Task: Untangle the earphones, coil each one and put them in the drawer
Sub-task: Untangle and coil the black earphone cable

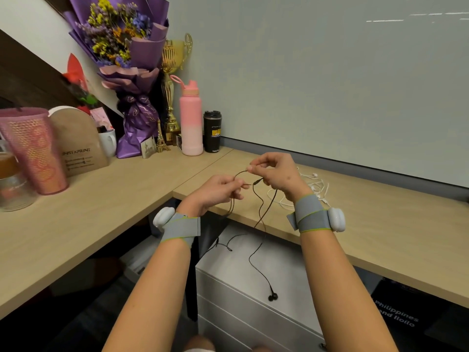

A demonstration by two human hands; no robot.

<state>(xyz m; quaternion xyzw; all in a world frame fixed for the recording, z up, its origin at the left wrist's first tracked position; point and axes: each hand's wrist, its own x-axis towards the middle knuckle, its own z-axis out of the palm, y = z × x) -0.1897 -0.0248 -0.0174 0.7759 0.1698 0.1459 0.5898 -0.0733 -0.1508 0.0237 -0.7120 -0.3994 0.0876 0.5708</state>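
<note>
A black earphone cable (259,212) hangs between my hands above the desk edge. My left hand (218,191) grips a bunch of the cable, fingers curled round it. My right hand (275,174) pinches the cable near its small inline piece, a loop arching between the two hands. The loose black strands drop down over the white drawer unit (233,283), with an earbud (273,297) dangling low. A white earphone set (316,186) lies in a loose heap on the desk behind my right wrist. All drawers look closed.
An L-shaped wooden desk (101,199) runs left and right. At the back corner stand a pink bottle (190,118), a black tumbler (212,132), a trophy, a purple bouquet (127,59), a pink cup (35,151) and a brown bag. A grey partition wall rises behind.
</note>
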